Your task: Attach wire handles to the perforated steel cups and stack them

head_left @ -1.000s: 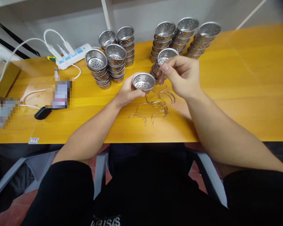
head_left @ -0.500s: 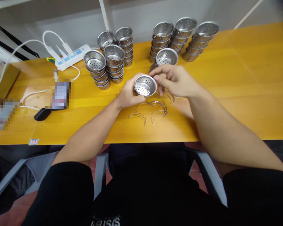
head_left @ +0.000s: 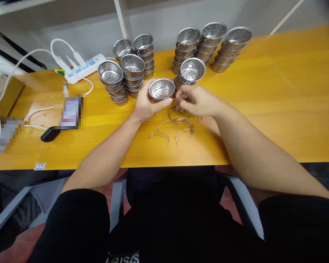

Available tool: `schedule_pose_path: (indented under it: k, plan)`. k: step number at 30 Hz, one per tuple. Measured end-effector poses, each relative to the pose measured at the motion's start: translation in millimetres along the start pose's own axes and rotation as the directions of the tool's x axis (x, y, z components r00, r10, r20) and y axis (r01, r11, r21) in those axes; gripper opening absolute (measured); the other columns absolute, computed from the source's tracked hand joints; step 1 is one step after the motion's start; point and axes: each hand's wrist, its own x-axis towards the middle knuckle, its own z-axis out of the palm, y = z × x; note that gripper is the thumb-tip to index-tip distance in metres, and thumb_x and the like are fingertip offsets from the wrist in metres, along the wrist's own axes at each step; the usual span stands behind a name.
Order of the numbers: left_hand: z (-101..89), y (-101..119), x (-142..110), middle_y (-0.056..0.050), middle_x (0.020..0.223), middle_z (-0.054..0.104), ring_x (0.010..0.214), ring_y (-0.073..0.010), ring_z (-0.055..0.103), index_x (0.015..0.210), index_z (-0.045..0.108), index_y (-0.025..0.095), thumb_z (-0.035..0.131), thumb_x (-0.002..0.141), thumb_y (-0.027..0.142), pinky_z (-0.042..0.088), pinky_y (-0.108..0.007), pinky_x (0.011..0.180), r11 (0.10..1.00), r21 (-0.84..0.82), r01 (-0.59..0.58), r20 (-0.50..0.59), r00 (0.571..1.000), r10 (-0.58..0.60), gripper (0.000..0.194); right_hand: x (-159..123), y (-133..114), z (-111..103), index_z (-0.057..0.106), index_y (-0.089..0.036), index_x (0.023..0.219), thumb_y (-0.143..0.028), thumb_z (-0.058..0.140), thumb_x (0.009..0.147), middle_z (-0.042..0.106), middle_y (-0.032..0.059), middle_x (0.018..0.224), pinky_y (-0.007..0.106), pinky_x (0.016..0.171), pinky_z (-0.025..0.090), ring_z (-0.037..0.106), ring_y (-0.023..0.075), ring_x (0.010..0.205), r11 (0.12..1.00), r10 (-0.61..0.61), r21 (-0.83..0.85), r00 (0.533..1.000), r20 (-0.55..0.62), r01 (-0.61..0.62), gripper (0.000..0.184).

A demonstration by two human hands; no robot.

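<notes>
Where the left grip [head_left: 144, 105] curls, a cup [head_left: 162, 90] sits.

Bright light, with glare on the counter [head_left: 45, 95] at left; the phone [head_left: 70, 111] is pixelated; the right fingers [head_left: 185, 105] seem slightly blurred.

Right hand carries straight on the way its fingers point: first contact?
Probably the left hand, at its thumb, or the perforated metal cup it holds; depth from the right hand is unclear here.

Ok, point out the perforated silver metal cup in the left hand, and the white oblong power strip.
Perforated silver metal cup [head_left: 161, 90], head view: inner surface, mid-cup.
White oblong power strip [head_left: 88, 67], head view: body, around mid-length.
</notes>
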Motion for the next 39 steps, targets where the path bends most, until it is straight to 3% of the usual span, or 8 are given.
schedule_pose_path:
  k: [3, 8, 20, 27, 34, 39]
  plan:
    - [-0.2, -4, -1, -0.013, 0.156, 0.075, 0.154, -0.0381, 0.077, 0.161, 0.069, 0.030, 0.107, 0.074, 0.104, 0.060, -0.064, 0.144, 0.999, 0.028, -0.037, -0.006, 0.999, 0.037, 0.120, 1, -1, -1, 0.063, -0.031, 0.103, -0.043, 0.082, 0.100, 0.081, 0.0068, 0.097, 0.047, 0.085, 0.061, 0.073, 0.0291, 0.088, 0.996, -0.057, -0.079, 0.997, -0.055, 0.052, 0.023]
    - [-1.6, -17, -4, -0.013, 0.154, 0.077, 0.156, -0.0397, 0.078, 0.162, 0.069, 0.028, 0.108, 0.076, 0.100, 0.060, -0.068, 0.145, 0.996, 0.029, -0.079, 0.008, 0.997, 0.079, 0.119, 2, -2, 0, 0.064, -0.031, 0.101, -0.040, 0.084, 0.095, 0.070, 0.0038, 0.091, 0.046, 0.081, 0.055, 0.060, 0.0254, 0.081, 0.999, -0.052, 0.003, 0.998, -0.041, 0.052, 0.023]
    - [2.7, 6, -6, -0.011, 0.140, 0.083, 0.146, -0.0361, 0.082, 0.146, 0.078, 0.026, 0.115, 0.080, 0.090, 0.066, -0.065, 0.143, 0.998, 0.060, 0.008, -0.084, 0.996, -0.003, 0.099, 3, 5, 4, 0.069, -0.029, 0.111, -0.033, 0.088, 0.093, 0.075, 0.0050, 0.098, 0.044, 0.084, 0.058, 0.069, 0.0280, 0.088, 0.996, -0.079, 0.050, 0.997, 0.013, 0.078, 0.026]
    - [3.9, -19, -5, -0.011, 0.147, 0.079, 0.146, -0.0351, 0.083, 0.161, 0.066, 0.030, 0.103, 0.087, 0.101, 0.068, -0.062, 0.140, 0.974, 0.190, -0.120, -0.109, 0.984, 0.143, 0.110, 6, 17, 8, 0.073, -0.027, 0.102, -0.032, 0.093, 0.098, 0.076, 0.0027, 0.091, 0.038, 0.071, 0.052, 0.064, 0.0216, 0.078, 0.981, -0.173, 0.074, 0.983, -0.059, 0.177, 0.021]
    - [-10.5, -56, 0, -0.016, 0.170, 0.073, 0.159, -0.0369, 0.080, 0.183, 0.051, 0.034, 0.081, 0.105, 0.103, 0.065, -0.059, 0.144, 0.947, 0.197, -0.254, -0.070, 0.960, 0.272, 0.109, 5, 18, 8, 0.075, -0.026, 0.105, -0.021, 0.086, 0.094, 0.075, 0.0007, 0.090, 0.037, 0.070, 0.053, 0.065, 0.0206, 0.075, 0.984, -0.152, 0.086, 0.986, -0.073, 0.158, 0.016]
    - [-7.1, -46, -2, -0.016, 0.172, 0.072, 0.163, -0.0382, 0.078, 0.183, 0.055, 0.033, 0.096, 0.099, 0.095, 0.063, -0.062, 0.147, 0.954, 0.200, -0.222, -0.045, 0.971, 0.235, 0.111, 6, 17, 6, 0.075, -0.028, 0.106, -0.019, 0.088, 0.094, 0.067, -0.0033, 0.078, 0.036, 0.062, 0.044, 0.055, 0.0187, 0.066, 0.986, -0.129, 0.098, 0.988, -0.082, 0.136, 0.020]
